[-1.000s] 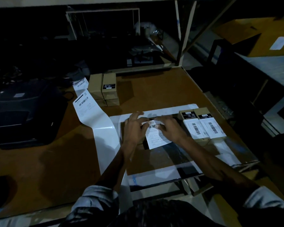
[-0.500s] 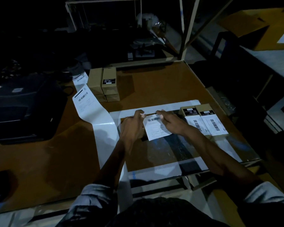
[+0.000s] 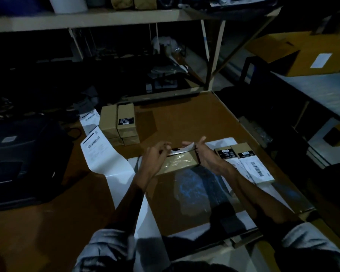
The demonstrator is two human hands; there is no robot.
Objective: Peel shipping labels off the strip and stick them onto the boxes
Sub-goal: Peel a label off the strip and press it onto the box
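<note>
A dim packing room, seen from above the worker's own arms. A person in grey sleeves stands at a brown surface [image 3: 185, 118] and holds a small cardboard box [image 3: 178, 161] tilted up between both hands. The left hand [image 3: 155, 156] is at the box's left end with its fingers curled in over the top edge, where a white shipping label [image 3: 182, 149] lies folded across the far side of the box. The right hand [image 3: 206, 154] cups the box's right end, palm inward and fingers fairly straight and raised; whether its thumb grips the box I cannot tell in this light. Just to the right, two boxes with labels on them [image 3: 249, 163] lie side by side, touching each other. To the left, a long white label strip [image 3: 106, 160] runs over the surface from a dark printer [image 3: 22, 154], with a printed label showing near its far end. Behind the strip stands a stack of plain boxes [image 3: 119, 124], two wide and two high, with a black sticker on the upper right one. A shelf [image 3: 106, 18] crosses the top of the view.
</note>
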